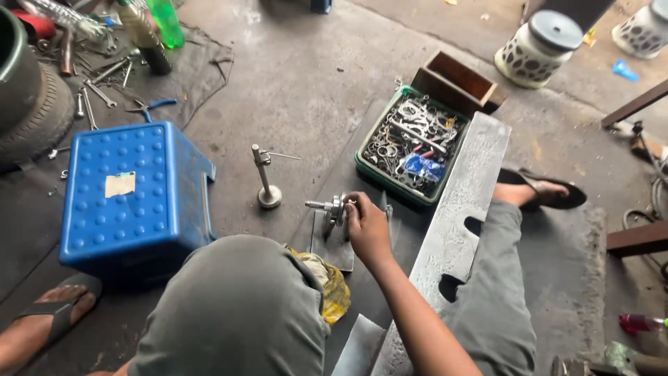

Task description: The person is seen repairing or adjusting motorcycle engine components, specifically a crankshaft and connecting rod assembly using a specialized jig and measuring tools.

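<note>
My right hand (pixel 367 228) is closed on a small metal shaft with a toothed wheel (pixel 325 206), holding it level over a flat dark metal plate (pixel 332 249) on the concrete floor. The shaft's thin end points left. An engine valve (pixel 266 182) stands upright on its head a short way left of the shaft, apart from it. A yellow rag (pixel 332 287) lies beside my left knee (pixel 236 306), just below the plate. My left hand is out of sight.
A green tray (pixel 362 161) of metal parts sits behind my hand, with a wooden box (pixel 456 78) beyond it. A long notched steel bar (pixel 456 223) lies over my right leg. A blue plastic crate (pixel 132 198), loose wrenches (pixel 97 87) and a tyre (pixel 31 104) stand at left.
</note>
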